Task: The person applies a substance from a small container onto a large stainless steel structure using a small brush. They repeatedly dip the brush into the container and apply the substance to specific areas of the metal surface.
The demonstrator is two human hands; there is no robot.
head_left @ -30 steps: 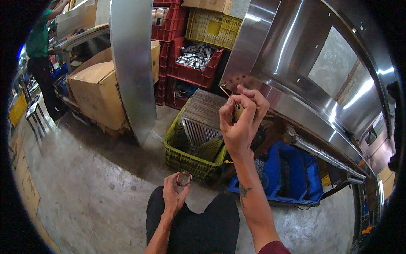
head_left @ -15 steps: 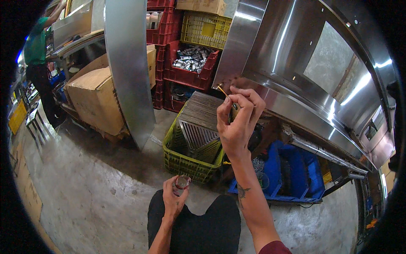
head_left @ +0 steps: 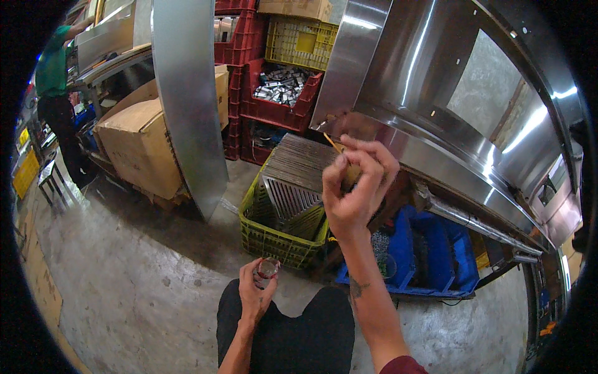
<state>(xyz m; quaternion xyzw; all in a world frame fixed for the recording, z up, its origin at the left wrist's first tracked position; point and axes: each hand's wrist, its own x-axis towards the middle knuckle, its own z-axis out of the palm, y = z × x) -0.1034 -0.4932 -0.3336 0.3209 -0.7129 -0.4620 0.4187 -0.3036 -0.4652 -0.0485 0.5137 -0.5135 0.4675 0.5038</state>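
Note:
My right hand is raised in front of a large, shiny sheet-metal piece. Its fingers pinch a thin yellow stick, whose far tip points up and left to the lower corner of the metal. Whether the tip touches the metal I cannot tell, nor whether it carries a brush. Low over my knees, my left hand grips a small clear round cup with reddish marks around its side. What the cup contains is too small to make out.
A yellow-green crate with slotted metal filter panels stands ahead. Blue bins sit to the right, below the metal. Behind are red crates with small metal parts. At left are an upright metal sheet, cardboard box and person.
My right hand has shifted slightly right and down with the stick, still close to the metal corner. My left hand and the cup have stayed in place.

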